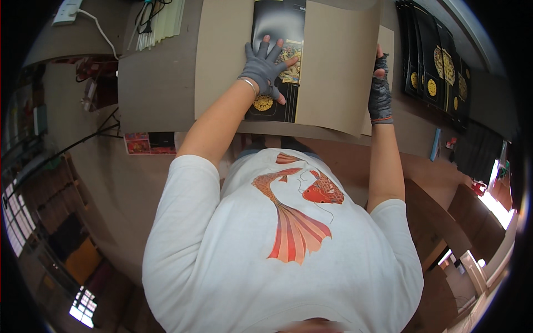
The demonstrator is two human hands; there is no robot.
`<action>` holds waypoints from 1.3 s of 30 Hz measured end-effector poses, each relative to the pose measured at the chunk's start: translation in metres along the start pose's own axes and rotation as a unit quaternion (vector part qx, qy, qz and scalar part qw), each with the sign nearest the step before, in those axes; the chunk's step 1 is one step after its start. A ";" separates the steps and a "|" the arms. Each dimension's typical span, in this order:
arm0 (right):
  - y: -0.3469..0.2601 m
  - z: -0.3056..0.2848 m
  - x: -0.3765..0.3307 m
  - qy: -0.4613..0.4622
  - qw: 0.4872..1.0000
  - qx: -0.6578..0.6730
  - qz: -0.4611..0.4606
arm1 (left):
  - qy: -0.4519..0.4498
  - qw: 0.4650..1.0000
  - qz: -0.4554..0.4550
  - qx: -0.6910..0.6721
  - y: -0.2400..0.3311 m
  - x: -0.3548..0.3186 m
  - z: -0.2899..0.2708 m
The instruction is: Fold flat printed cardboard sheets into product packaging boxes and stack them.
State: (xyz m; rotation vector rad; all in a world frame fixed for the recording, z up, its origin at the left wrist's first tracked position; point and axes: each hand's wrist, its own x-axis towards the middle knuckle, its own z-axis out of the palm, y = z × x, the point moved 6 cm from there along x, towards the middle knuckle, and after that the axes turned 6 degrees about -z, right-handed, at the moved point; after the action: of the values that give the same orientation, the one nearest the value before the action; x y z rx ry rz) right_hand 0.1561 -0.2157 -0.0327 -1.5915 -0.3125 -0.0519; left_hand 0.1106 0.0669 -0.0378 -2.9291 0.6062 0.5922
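Note:
My left hand (265, 67), in a grey fingerless glove, lies with fingers spread on a glossy black printed panel (277, 22) with gold ornament. This panel runs down the middle of an opened cover of grey-brown board; its left part (222, 66) lies flat. The right part (338, 66) is lifted and bowed along its outer edge. There my right hand (381, 89), gloved the same way, is closed on that edge, its thumb and a fingertip showing. The fingers behind the board are hidden.
Several black printed covers with gold emblems (438, 61) lie stacked at the far right. Pale strips (166, 25) and a black cable (147, 16) are at the far left, near a white power strip (68, 11). The table's near edge (155, 129) runs before me.

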 end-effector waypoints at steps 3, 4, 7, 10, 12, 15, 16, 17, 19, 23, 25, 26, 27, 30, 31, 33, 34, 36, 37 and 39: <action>-0.045 0.038 -0.011 -0.020 0.926 -0.354 -0.132 | -0.011 1.000 -0.006 -0.003 -0.002 -0.003 -0.001; -0.050 0.056 -0.012 -0.050 0.896 -0.421 -0.133 | -0.027 1.000 -0.007 -0.001 -0.002 -0.004 -0.001; -0.031 0.097 -0.016 -0.091 0.789 -0.594 -0.128 | -0.004 1.000 -0.021 0.008 0.000 0.001 0.005; -0.016 0.131 -0.009 -0.192 0.699 -0.688 -0.031 | -0.009 1.000 -0.019 -0.002 -0.001 0.000 0.003; 0.000 0.137 -0.009 -0.248 0.641 -0.724 0.054 | -0.010 1.000 -0.020 0.007 -0.001 0.001 0.003; -0.002 0.138 -0.010 -0.265 0.632 -0.725 0.061 | -0.014 1.000 -0.023 0.017 -0.002 0.001 0.004; -0.002 0.138 -0.010 -0.268 0.632 -0.725 0.051 | -0.016 0.999 -0.023 0.020 -0.002 0.000 0.005; -0.002 0.135 -0.010 -0.266 0.635 -0.725 0.036 | -0.016 0.999 -0.024 0.018 -0.002 0.001 0.005; 0.002 0.132 -0.014 -0.266 0.637 -0.723 0.032 | -0.015 1.000 -0.017 0.020 -0.001 0.002 0.006; 0.005 0.133 -0.015 -0.271 0.644 -0.715 0.028 | -0.013 1.000 -0.020 0.021 -0.002 0.002 0.008; 0.006 0.133 -0.016 -0.272 0.645 -0.714 0.028 | -0.016 0.999 -0.019 0.026 -0.001 0.001 0.008; 0.007 0.133 -0.016 -0.271 0.646 -0.713 0.028 | -0.016 0.999 -0.019 0.026 -0.001 0.001 0.007; 0.008 0.132 -0.016 -0.271 0.646 -0.713 0.029 | -0.016 0.999 -0.021 0.033 -0.001 0.001 0.007; 0.012 0.130 -0.016 -0.279 0.641 -0.714 0.037 | -0.008 0.999 -0.033 -0.008 0.001 0.003 0.003; 0.013 0.130 -0.016 -0.281 0.641 -0.714 0.038 | 0.000 0.998 -0.041 -0.056 0.003 0.004 -0.001; 0.012 0.129 -0.014 -0.281 0.640 -0.714 0.040 | -0.011 0.998 -0.054 -0.043 0.010 0.009 -0.006; 0.012 0.129 -0.013 -0.287 0.642 -0.709 0.045 | -0.022 0.997 -0.069 -0.031 0.012 0.012 -0.009; 0.012 0.126 -0.012 -0.291 0.643 -0.706 0.054 | -0.040 0.996 -0.075 -0.026 0.016 0.014 -0.020; 0.014 0.125 -0.012 -0.296 0.644 -0.703 0.058 | -0.059 0.994 -0.085 -0.021 0.017 0.016 -0.023; 0.010 0.128 -0.009 -0.310 0.646 -0.695 0.062 | -0.055 0.994 -0.094 -0.007 0.024 0.022 -0.019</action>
State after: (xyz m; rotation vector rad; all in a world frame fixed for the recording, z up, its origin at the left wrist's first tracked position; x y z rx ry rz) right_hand 0.1292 -0.0908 -0.0510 -3.1844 -0.8124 0.5050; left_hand 0.1265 0.0338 -0.0288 -2.8970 0.3115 0.7308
